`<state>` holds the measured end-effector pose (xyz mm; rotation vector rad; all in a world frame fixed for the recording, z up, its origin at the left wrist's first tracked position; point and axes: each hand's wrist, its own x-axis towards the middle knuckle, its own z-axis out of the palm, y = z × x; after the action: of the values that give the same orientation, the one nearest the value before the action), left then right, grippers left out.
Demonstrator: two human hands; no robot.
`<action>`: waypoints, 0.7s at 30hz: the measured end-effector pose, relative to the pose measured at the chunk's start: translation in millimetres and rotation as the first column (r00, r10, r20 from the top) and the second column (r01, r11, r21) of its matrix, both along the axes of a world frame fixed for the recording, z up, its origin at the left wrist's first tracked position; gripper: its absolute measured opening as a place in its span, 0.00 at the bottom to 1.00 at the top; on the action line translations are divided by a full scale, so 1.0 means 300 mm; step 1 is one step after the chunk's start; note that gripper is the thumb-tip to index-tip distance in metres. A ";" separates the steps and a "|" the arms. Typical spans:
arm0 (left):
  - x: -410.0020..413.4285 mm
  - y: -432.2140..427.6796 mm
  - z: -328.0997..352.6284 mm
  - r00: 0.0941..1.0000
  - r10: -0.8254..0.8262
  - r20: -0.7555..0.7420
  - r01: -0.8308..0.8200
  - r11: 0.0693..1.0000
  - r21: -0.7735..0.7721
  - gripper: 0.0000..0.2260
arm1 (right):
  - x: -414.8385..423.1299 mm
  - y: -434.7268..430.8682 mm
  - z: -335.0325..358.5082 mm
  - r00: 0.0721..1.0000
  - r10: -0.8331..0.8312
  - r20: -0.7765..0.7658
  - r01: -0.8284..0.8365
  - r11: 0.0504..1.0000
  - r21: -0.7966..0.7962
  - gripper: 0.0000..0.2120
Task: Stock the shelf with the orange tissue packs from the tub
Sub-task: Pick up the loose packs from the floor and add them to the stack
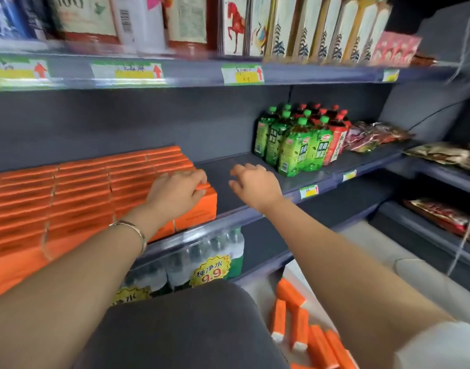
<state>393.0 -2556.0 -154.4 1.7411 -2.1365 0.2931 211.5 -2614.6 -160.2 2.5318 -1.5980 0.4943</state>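
Orange tissue packs [82,190] fill the left half of the middle shelf [255,217] in tight rows. My left hand [176,191] rests on top of the rightmost pack [199,209] at the front, its fingers curled over the pack's top edge. My right hand [255,186] hovers over the bare shelf surface just to the right, fingers loosely spread and holding nothing. More orange packs [308,334] lie loose in the white tub [305,286] at the bottom right.
Green and red drink bottles [300,142] stand to the right on the same shelf, with snack bags [374,135] beyond. Water bottle packs [207,259] sit on the shelf below. Boxes line the upper shelf [228,73]. A dark knee [180,328] fills the bottom centre.
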 end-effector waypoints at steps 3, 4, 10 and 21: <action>-0.139 -0.052 -0.052 0.999 -0.011 0.053 0.008 0.998 0.063 0.10 | -0.160 -0.047 -0.053 0.998 0.000 -0.060 0.000 1.000 0.004 0.16; -0.193 -0.075 -0.070 0.998 -0.015 0.067 0.010 0.997 0.081 0.10 | -0.222 -0.067 -0.071 0.998 -0.003 -0.060 0.004 1.000 0.015 0.16; -0.527 -0.250 -0.148 0.990 -0.082 0.113 0.063 0.984 0.164 0.10 | -0.595 -0.170 -0.200 0.998 -0.064 0.010 0.063 0.995 0.077 0.16; -0.764 -0.404 -0.420 0.917 -0.348 0.197 0.249 0.882 0.400 0.10 | -0.830 -0.189 -0.618 0.967 -0.252 0.034 0.218 0.890 0.400 0.17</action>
<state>163.6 -2677.2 -280.3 1.5824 -2.7664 0.0369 -37.4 -2671.2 -345.5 2.5493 -2.1983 0.2765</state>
